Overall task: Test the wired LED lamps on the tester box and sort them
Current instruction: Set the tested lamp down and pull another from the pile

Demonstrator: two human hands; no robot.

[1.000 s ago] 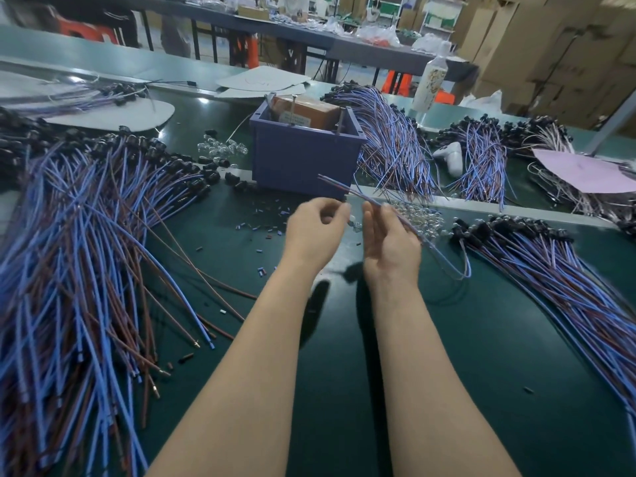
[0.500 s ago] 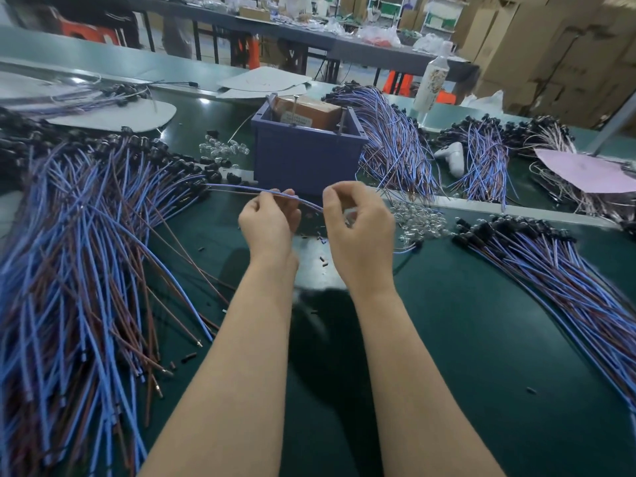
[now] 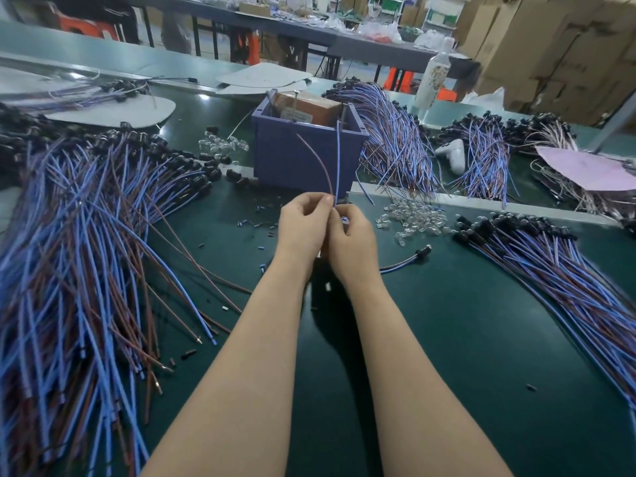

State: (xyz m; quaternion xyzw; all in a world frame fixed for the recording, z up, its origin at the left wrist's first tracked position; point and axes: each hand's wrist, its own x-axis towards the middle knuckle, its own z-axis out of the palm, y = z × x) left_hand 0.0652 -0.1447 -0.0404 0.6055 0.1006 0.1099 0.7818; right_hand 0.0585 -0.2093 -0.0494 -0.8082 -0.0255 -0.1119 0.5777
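Observation:
My left hand (image 3: 304,226) and my right hand (image 3: 351,239) meet in front of the purple tester box (image 3: 303,156). Both pinch one wired lamp (image 3: 336,160) low down; its blue and brown leads stand upright, the blue tip touching a metal pin at the box's rim. The lamp's head is hidden inside my hands. A second wired lamp (image 3: 409,260) lies loose on the mat just right of my right wrist.
A big heap of blue and brown wired lamps (image 3: 79,263) covers the left of the green mat (image 3: 464,356). Another fan of them (image 3: 564,270) lies at the right, more bundles (image 3: 395,146) behind the box. Clear bulbs (image 3: 413,216) and small cut bits are scattered near my hands.
My hands came together at the centre. The lamp's leads, stretched sideways to the left before, now stand up against the box. A finished lamp now lies on the mat at the right.

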